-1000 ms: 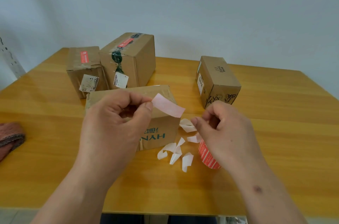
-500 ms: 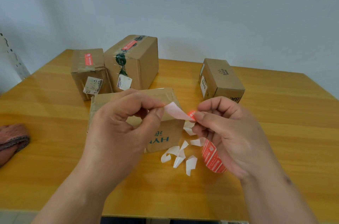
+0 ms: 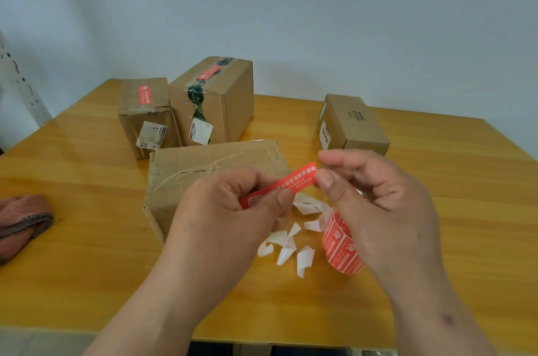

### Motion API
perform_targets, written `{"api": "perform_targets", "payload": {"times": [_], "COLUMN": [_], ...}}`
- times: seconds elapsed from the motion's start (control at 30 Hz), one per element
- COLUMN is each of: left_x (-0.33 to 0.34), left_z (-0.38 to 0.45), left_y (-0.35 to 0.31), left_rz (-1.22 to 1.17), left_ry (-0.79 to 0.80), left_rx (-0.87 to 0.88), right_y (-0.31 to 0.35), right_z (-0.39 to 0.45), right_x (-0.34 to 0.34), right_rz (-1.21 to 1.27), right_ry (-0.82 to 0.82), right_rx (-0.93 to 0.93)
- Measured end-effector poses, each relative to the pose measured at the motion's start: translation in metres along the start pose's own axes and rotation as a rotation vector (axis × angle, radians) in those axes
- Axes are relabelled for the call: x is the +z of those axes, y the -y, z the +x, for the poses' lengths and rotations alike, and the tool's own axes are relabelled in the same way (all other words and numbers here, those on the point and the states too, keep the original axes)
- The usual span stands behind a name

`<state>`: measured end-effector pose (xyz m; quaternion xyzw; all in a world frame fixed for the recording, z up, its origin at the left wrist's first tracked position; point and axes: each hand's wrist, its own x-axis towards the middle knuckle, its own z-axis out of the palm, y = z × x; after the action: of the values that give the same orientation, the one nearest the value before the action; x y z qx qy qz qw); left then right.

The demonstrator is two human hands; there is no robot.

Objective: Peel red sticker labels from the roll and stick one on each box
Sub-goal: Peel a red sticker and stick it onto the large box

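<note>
**Both hands pinch one red sticker**

Head view: left hand (image 3: 233, 210) and right hand (image 3: 375, 195) each pinch an end of the sticker (image 3: 286, 181) above the nearest box (image 3: 203, 172); the roll (image 3: 339, 248) stands on the surface (image 3: 87, 268) beneath the right hand.

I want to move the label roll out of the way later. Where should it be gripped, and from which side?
Judging by its pose, grip the label roll across its two flat ends, coming from above. It stands on edge on the table beside the right hand, its curved printed face toward the camera, with white backing scraps to its left.
</note>
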<state>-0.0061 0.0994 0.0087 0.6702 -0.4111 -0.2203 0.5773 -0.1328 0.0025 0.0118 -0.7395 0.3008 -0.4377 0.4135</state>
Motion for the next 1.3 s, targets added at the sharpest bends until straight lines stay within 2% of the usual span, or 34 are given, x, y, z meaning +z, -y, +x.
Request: {"api": "perform_targets", "payload": {"times": [0.1, 0.2, 0.27, 0.33, 0.6, 0.73, 0.93, 1.0, 1.07, 1.13, 1.3], "left_x": [-0.001, -0.002, -0.004, -0.005, -0.019, -0.029, -0.041, -0.042, -0.041, -0.041, -0.048], "left_z": [-0.002, -0.003, -0.004, -0.005, -0.001, 0.001, -0.002, -0.004, -0.006, -0.002, 0.005], "left_y": [-0.004, -0.003, -0.002, -0.003, -0.002, 0.002, 0.004, 0.004, 0.003, 0.006, 0.012], "left_rz": [0.045, 0.047, 0.042, 0.036, 0.032, 0.089, 0.025, -0.056, -0.026, 0.022, -0.038], "left_ry": [0.019, 0.011, 0.027, 0.052, 0.119, 0.050, 0.008, 0.036, 0.056, 0.025, -0.052], "left_rx": [0.008, -0.004, -0.013, -0.029, -0.121, -0.120, -0.092, -0.072, -0.065, -0.041, -0.029], "right_y": [-0.004, -0.003, 0.000, 0.002, -0.001, 0.001, 0.003, 0.003, 0.003, 0.003, 0.001], "right_z": [0.000, -0.001, -0.002, -0.003, -0.009, -0.008, -0.006, -0.006, -0.005, -0.005, -0.003], "right_x": [-0.001, -0.003, -0.003, 0.000, 0.005, 0.004, 0.010, 0.014, 0.017, 0.018, 0.022], "right_rz": [-0.180, -0.026, 0.058, 0.022, -0.043, -0.029, 0.016, 0.025, 0.030, 0.025, -0.038], "right_ry": [-0.027, 0.013, 0.114, 0.167, 0.127, 0.059, 0.119, 0.128, 0.139, 0.159, 0.165], "right_rx": [-0.026, 0.076, 0.097, 0.050, -0.049, -0.098, -0.041, -0.036, -0.036, -0.031, -0.036]}}
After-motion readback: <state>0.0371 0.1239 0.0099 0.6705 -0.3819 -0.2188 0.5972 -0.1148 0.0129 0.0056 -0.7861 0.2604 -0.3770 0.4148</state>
